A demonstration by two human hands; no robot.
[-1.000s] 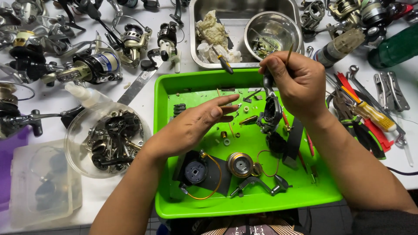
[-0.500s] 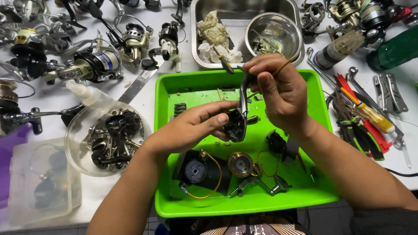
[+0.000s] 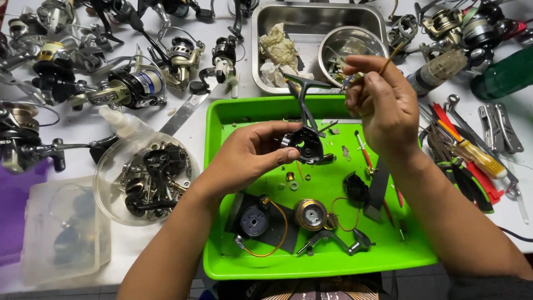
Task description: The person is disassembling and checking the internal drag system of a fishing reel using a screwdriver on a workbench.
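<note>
While your left hand (image 3: 252,153) grips the black reel body (image 3: 305,141) above the green tray (image 3: 222,183), your right hand (image 3: 383,103) pinches a thin brush (image 3: 388,60) just beside it.

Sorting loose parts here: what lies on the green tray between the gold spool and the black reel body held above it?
In the head view, small washers lie on the bare tray between spool and reel body.

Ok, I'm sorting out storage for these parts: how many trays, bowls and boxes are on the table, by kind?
Green plastic tray: 1
Steel tray: 1
Steel bowl: 1
Clear round bowl: 1
Clear plastic box: 1
Total: 5
</note>
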